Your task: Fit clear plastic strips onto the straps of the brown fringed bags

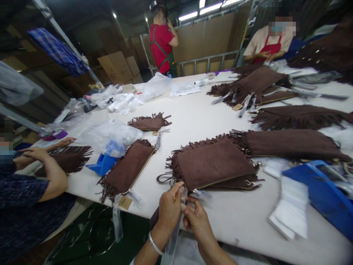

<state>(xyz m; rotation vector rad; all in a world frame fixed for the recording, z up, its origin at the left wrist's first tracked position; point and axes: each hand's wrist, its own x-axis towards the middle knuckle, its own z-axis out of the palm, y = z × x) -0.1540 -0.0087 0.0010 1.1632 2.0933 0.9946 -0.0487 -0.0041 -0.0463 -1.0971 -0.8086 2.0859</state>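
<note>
My left hand (169,206), with a silver bangle at the wrist, is closed on a narrow clear plastic sleeve (174,241) that hangs below the table edge. The fingers of my right hand (198,220) pinch the same sleeve near its upper end. A dark strap-like piece shows beside my left wrist, partly hidden. Just beyond my hands, brown fringed suede bags (209,163) lie stacked, with gold zips and a thin loop strap at the left. Another fringed bag (129,167) lies to the left, with a tan tag (125,202) and plastic-wrapped pieces at its corner.
A blue tape dispenser (102,164) and plastic bags (110,132) lie left. At right are folded white papers (291,208), a blue tray (320,195) and more fringed bags (292,143). A co-worker's arms (45,158) handle a bag at left; two people stand across the table.
</note>
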